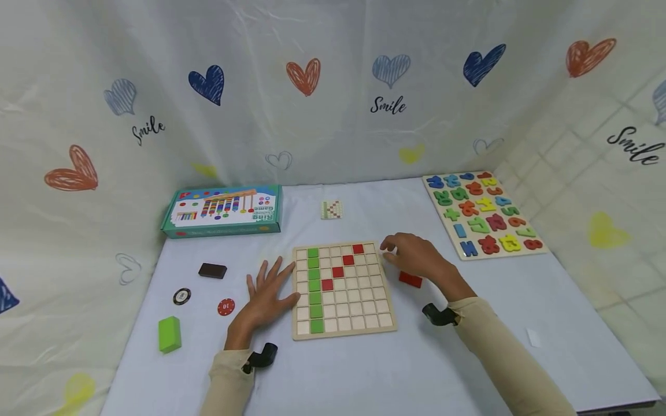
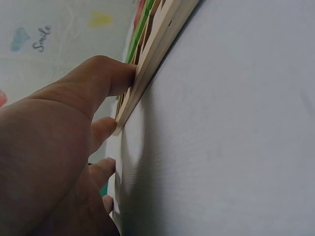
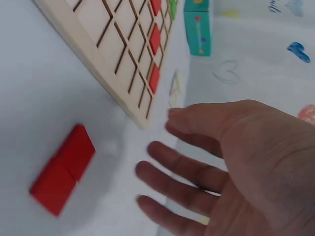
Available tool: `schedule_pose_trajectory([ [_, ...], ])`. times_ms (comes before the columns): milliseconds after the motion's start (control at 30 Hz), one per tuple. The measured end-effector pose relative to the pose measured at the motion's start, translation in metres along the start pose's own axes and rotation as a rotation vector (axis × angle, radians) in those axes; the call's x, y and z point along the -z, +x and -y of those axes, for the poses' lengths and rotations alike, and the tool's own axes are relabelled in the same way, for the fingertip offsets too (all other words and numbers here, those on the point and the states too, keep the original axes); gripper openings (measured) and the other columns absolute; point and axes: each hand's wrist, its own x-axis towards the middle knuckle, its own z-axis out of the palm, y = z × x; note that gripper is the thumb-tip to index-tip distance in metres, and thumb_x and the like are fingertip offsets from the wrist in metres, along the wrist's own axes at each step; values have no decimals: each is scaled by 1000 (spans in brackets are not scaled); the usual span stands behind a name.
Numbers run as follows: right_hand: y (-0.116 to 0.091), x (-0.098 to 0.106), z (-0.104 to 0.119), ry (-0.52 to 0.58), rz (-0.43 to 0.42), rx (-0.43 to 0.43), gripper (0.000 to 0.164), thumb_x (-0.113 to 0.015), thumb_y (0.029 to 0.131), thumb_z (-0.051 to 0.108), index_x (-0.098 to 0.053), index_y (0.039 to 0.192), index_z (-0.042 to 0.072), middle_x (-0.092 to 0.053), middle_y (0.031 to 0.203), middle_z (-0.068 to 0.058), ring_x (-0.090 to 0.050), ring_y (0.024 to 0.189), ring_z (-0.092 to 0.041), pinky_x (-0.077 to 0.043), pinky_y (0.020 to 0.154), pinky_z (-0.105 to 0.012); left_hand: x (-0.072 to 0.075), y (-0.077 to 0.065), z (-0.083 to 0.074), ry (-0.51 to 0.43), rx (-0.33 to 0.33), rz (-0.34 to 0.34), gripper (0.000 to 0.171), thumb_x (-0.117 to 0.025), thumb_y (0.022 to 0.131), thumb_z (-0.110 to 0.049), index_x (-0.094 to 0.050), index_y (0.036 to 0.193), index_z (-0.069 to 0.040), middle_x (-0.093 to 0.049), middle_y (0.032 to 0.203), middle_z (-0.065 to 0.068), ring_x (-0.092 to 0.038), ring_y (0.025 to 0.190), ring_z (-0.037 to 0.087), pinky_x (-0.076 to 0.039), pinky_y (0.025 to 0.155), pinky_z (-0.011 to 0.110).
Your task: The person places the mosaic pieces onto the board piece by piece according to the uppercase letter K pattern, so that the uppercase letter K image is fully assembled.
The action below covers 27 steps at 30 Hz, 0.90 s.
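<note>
A wooden grid board lies flat on the table, with a column of green tiles near its left side and a diagonal of red tiles. My left hand is spread at the board's left edge, thumb and a fingertip touching the frame. My right hand hovers just off the board's upper right corner, fingers loosely bent and holding nothing. Below it on the cloth are loose red tiles, two of them side by side in the right wrist view.
A small pattern card lies behind the board. A ring game box stands back left, a number puzzle back right. Left of the board are a dark block, two round chips and a green block.
</note>
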Motion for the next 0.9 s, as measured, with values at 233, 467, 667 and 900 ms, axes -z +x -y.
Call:
schedule_pose_trajectory([
  [233, -21, 17, -16, -10, 167, -122, 35, -75, 97, 24, -71, 128, 8, -72, 120, -14, -66, 105, -30, -61, 86, -49, 2, -2, 0, -1, 6, -7, 81, -74, 99, -35, -34, 168, -25, -10, 179, 10, 11, 164, 40, 22, 119, 72],
  [467, -34, 1, -31, -3, 163, -116, 29, -83, 92, 23, -74, 117, 10, -70, 112, -8, -64, 97, -24, -60, 84, -43, 0, -3, 1, -9, -6, -22, 80, -75, 98, -34, -37, 167, -24, -13, 179, 12, 9, 164, 42, 21, 119, 73],
  [667, -36, -8, -33, 28, 142, -108, 24, -82, 92, 14, -73, 113, 6, -70, 104, -7, -61, 90, -22, -60, 80, -39, 0, -2, 1, 4, 5, 3, 80, -74, 99, -35, -34, 168, -26, -10, 180, 9, 12, 164, 39, 23, 120, 71],
  [900, -34, -7, -34, 51, 142, -129, 24, -83, 91, 13, -69, 109, 5, -68, 98, -6, -59, 86, -22, -58, 75, -36, 2, -1, -3, 2, 7, 15, 81, -74, 99, -35, -33, 169, -25, -9, 180, 9, 15, 164, 39, 24, 119, 71],
])
